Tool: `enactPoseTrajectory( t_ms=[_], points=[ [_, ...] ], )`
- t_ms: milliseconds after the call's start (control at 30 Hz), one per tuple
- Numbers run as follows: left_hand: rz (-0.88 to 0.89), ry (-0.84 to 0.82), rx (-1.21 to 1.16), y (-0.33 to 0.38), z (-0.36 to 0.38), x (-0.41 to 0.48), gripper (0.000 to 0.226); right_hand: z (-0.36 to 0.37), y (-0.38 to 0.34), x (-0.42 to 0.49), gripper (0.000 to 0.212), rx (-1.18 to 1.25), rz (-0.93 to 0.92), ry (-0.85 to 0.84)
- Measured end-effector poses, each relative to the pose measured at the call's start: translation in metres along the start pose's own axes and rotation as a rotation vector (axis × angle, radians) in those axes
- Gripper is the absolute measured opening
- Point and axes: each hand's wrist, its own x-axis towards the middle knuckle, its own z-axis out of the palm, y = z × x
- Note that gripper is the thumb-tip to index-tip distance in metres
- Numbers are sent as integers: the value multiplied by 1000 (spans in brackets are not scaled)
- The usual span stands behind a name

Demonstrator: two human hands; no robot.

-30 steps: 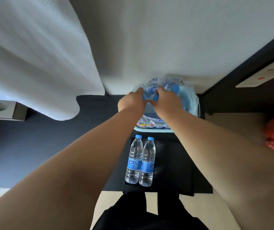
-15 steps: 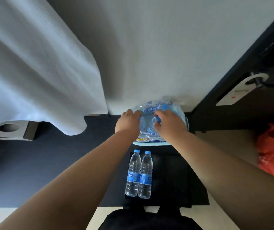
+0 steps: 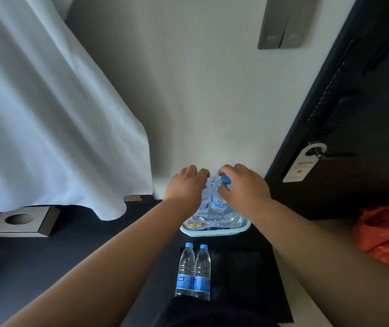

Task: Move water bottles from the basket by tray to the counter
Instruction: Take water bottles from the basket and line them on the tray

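Note:
A light-blue basket (image 3: 214, 232) sits on the floor against the white wall, with plastic-wrapped water bottles inside. My left hand (image 3: 185, 186) grips the neck of one clear bottle (image 3: 204, 201), its cap hidden under my fingers. My right hand (image 3: 243, 185) grips a second bottle (image 3: 218, 200) by its blue cap. Both bottles are raised partly out of the basket. Just in front of the basket lies a black tray (image 3: 247, 274) with two blue-capped water bottles (image 3: 193, 272) lying side by side on its left part.
A white cloth (image 3: 47, 126) hangs down at the left over the dark floor. A grey block with a round hole (image 3: 21, 221) lies at the left. A dark door with a hanger tag (image 3: 303, 165) stands right. An orange plastic bag (image 3: 386, 234) lies at the right edge.
Both hands have closed on bottle necks and lifted two bottles up out of the basket. The camera view has tilted upward, showing more wall and door.

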Motion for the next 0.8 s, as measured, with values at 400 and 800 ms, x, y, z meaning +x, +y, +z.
enactPoseTrajectory(
  t_ms=[400,800],
  points=[
    [105,-197,-8,20,30,-57,49,19,12,-66,29,32,-16,-134],
    [27,-511,-80,46,148,-106,30,129,48,-138,26,13,241,-574]
  ],
)
